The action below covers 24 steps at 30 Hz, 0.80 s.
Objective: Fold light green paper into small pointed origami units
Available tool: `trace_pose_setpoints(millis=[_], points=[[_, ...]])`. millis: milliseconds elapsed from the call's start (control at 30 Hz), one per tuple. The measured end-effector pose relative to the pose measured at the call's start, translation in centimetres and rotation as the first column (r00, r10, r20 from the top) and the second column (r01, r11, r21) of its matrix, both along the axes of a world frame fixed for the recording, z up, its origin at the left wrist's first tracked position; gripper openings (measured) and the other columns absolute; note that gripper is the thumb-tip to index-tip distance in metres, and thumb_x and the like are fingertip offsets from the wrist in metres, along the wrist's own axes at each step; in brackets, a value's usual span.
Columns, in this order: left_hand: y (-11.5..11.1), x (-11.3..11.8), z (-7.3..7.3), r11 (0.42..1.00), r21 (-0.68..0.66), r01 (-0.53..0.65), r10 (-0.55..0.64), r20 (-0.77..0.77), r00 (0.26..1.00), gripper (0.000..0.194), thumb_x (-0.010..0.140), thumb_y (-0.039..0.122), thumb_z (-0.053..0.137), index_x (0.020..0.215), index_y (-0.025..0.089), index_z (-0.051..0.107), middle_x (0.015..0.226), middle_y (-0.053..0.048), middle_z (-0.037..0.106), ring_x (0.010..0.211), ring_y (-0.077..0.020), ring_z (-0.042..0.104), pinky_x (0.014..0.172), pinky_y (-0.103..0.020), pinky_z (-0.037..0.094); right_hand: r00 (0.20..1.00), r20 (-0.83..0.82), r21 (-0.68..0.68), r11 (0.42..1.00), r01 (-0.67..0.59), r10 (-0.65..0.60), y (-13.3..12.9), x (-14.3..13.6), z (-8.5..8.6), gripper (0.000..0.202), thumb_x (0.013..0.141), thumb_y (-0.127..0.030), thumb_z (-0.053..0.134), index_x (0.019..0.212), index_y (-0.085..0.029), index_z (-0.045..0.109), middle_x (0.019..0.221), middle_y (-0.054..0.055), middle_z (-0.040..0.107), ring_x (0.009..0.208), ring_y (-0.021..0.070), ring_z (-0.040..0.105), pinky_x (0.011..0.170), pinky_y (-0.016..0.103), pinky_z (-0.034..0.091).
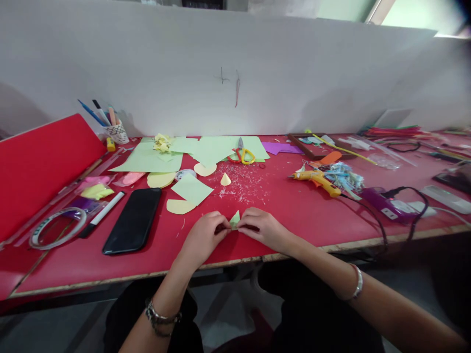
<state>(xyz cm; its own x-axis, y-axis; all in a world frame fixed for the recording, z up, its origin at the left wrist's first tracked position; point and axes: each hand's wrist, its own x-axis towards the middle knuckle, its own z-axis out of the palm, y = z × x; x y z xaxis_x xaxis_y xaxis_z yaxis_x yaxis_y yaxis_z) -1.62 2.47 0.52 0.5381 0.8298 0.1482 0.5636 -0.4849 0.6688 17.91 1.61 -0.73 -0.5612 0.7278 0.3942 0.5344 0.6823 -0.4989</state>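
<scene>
Between my two hands, close to the table's front edge, is a small folded piece of light green paper [235, 217]. My left hand [208, 235] pinches its left side, and my right hand [262, 228] pinches its right side; the fingertips partly cover it. Beyond them a small pale yellow paper cone [225, 180] stands on the red table. A light green paper square [192, 189] and a cream paper half-circle [180, 206] lie to the left of the cone. Scissors with red and yellow handles [247, 156] rest on green sheets farther back.
A black phone [133, 220], a marker [103, 214] and a tape roll [59, 228] lie at left. At right are a yellow glue gun [317, 180], its cord, a purple power strip [390, 203] and a brown tray [324, 147]. A white partition [165, 73] stands behind.
</scene>
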Motion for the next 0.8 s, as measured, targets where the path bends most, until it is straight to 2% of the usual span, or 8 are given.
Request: trace_pose_setpoints(millis=[200,400,567,700,800], points=[[0.1,-0.1,0.0,0.999,-0.03,-0.02,0.02,-0.004,1.0,0.006,0.077,0.013,0.055,0.075,0.016,0.061,0.077,-0.002,0.059,0.071,-0.0135,0.054,0.063,-0.022,0.04,1.0,-0.026,-0.103,0.995,0.009,-0.012,0.1,-0.2,0.5,0.011,0.082,-0.019,0.053,0.075,-0.016,0.061,0.073,0.003,0.057,0.072,0.0123,0.053,0.067,0.024,0.044],[0.1,-0.5,0.3,0.998,-0.047,-0.036,0.035,-0.034,0.999,0.012,0.08,0.019,0.054,0.081,0.019,0.066,0.085,-0.002,0.064,0.078,-0.0148,0.057,0.07,-0.025,0.041,0.998,-0.032,-0.244,0.969,0.047,-0.057,0.3,-0.6,1.4,0.011,0.081,-0.018,0.054,0.072,-0.015,0.06,0.075,0.002,0.055,0.071,0.0114,0.052,0.064,0.023,0.042],[-0.2,-0.4,0.7,0.998,-0.001,-0.064,0.064,-0.06,0.996,0.011,0.081,0.02,0.053,0.083,0.019,0.063,0.083,0.0,0.064,0.076,-0.014,0.057,0.066,-0.024,0.041,0.997,-0.013,-0.298,0.952,0.069,-0.077,0.4,-0.8,1.7,0.01,0.078,-0.013,0.053,0.07,-0.014,0.058,0.073,0.001,0.054,0.067,0.0102,0.051,0.06,0.021,0.04],[-0.5,-0.2,0.7,0.995,0.094,-0.023,0.032,-0.099,0.995,0.01,0.081,0.024,0.054,0.08,0.018,0.062,0.079,-0.001,0.062,0.074,-0.0147,0.055,0.065,-0.024,0.04,0.997,-0.026,-0.318,0.946,0.064,-0.076,0.5,-0.8,1.6,0.009,0.078,-0.013,0.053,0.07,-0.014,0.057,0.073,0.001,0.054,0.067,0.0102,0.051,0.061,0.021,0.039],[-0.5,-0.1,0.4,0.995,0.095,-0.02,0.029,-0.092,0.995,0.009,0.081,0.021,0.054,0.079,0.018,0.062,0.08,-0.002,0.061,0.076,-0.015,0.055,0.066,-0.024,0.041,0.996,-0.034,-0.327,0.942,0.067,-0.083,0.6,-0.8,1.5,0.009,0.079,-0.014,0.053,0.07,-0.015,0.057,0.072,0.0,0.054,0.066,0.0098,0.051,0.059,0.021,0.039]])
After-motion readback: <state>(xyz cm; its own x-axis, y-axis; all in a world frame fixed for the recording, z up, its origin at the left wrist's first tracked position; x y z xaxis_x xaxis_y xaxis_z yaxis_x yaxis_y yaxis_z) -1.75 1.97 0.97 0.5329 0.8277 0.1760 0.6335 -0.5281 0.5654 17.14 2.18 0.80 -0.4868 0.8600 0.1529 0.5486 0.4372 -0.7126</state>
